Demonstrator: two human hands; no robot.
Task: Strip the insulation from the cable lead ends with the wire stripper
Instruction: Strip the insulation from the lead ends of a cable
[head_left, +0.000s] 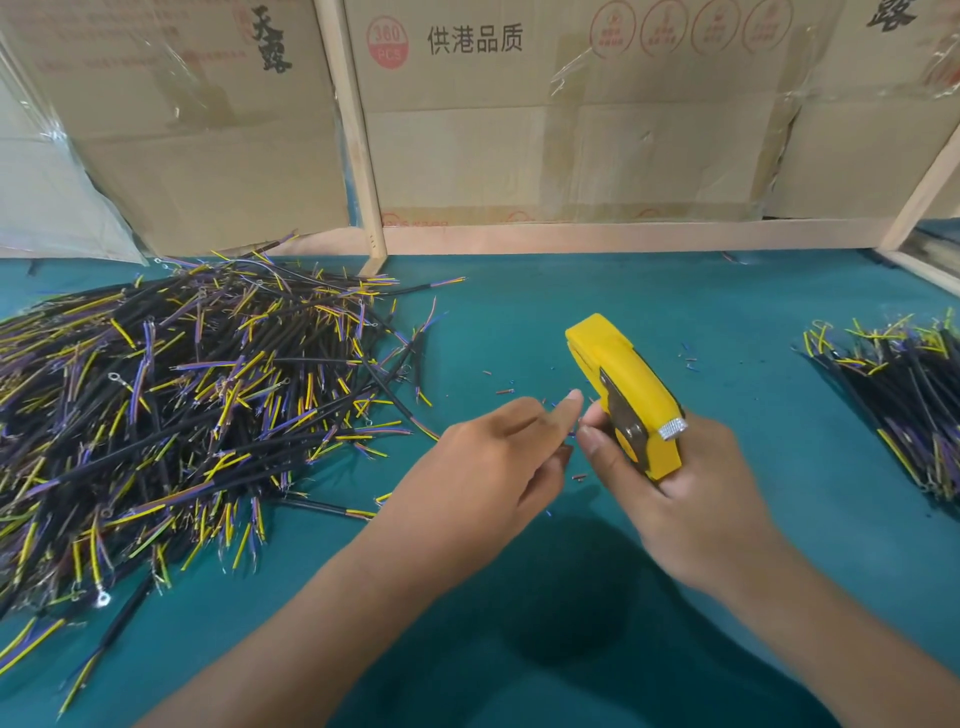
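Cable pile: heaped black-sheathed leads with yellow and purple ends (171, 410), left of both hands, axes mixed.
Nearer hand: left hand (493, 467), fingers curled, content unclear.
Stripper: yellow plastic wire stripper (626, 397) gripped by right hand (675, 483), nose pointing away.

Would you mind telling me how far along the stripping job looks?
Done: a smaller pile of black cables lies at right, and insulation scraps dot the green mat. In hand: the right hand grips the yellow wire stripper; the left hand pinches something small beside it. Left: the large cable heap at left.
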